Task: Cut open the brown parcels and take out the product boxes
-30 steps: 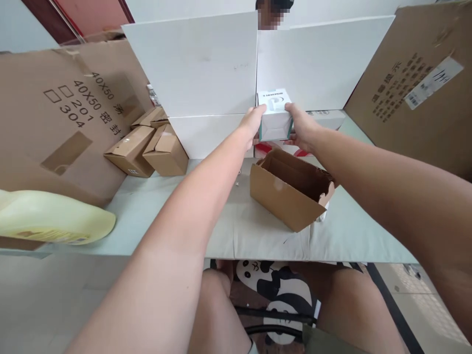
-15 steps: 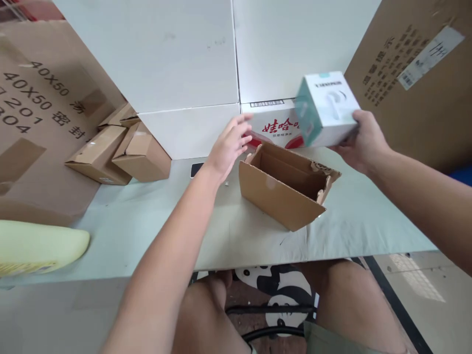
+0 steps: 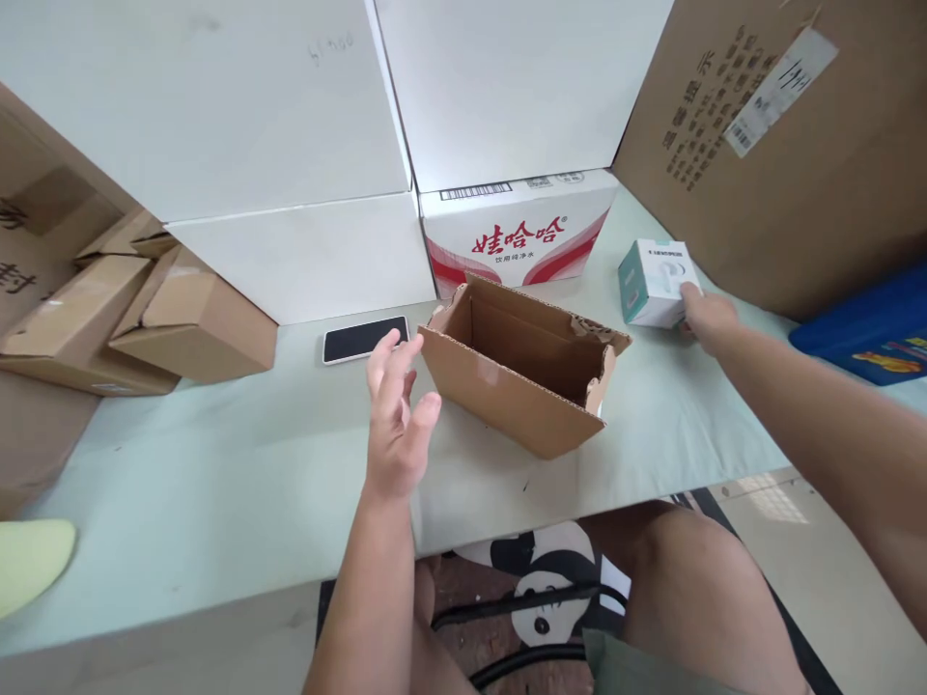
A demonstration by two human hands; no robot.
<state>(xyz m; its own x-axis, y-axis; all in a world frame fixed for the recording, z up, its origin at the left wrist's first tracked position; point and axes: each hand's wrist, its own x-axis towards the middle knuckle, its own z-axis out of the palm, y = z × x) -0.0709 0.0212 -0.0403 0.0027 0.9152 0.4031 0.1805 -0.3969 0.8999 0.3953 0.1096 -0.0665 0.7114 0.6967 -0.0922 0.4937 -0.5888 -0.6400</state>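
Note:
My right hand [image 3: 710, 317] grips the near right side of a small white and teal product box [image 3: 656, 282], which is at the table surface on the right, beside the large brown carton. A picture of a white device is printed on the box's top. My left hand [image 3: 398, 420] is raised with fingers apart and holds nothing, just left of an open cardboard box [image 3: 507, 391]. That box stands at an angle in the middle, its top open with torn edges, and no contents show in the part I can see.
A smartphone [image 3: 362, 340] lies left of the open box. Behind stand white boxes [image 3: 304, 261] and a white and red water carton [image 3: 518, 236]. Small brown boxes [image 3: 203, 314] sit at left. At right are a large carton [image 3: 782, 183] and a blue package [image 3: 869, 333].
My right hand has carried the white and teal box right and down to the table. My left hand has drawn back toward me from the open box's far side. The view has shifted right.

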